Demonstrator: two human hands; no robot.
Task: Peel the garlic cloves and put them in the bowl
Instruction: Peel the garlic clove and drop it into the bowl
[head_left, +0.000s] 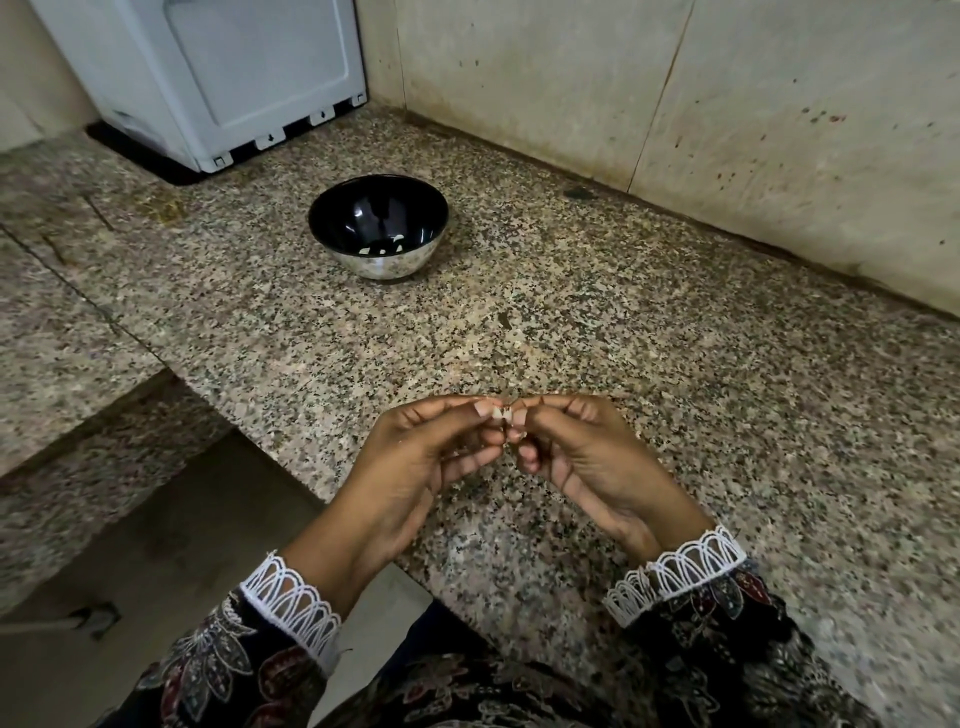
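A small garlic clove (503, 415) with pale papery skin is pinched between the fingertips of both hands, low over the speckled granite counter (675, 389). My left hand (436, 452) holds it from the left with thumb and forefinger. My right hand (571, 457) pinches it from the right, its other fingers curled under. Most of the clove is hidden by the fingertips. A steel bowl (332, 208) with a dark inside stands farther back on the counter, and a few pale cloves (382, 248) lie at its bottom.
A white appliance (208, 78) stands at the back left of the counter. Stained tiled walls (727, 130) close the back and right. The counter edge drops off at the left to a lower granite ledge (78, 312) and the floor. Bits of peel (504, 318) lie on the counter.
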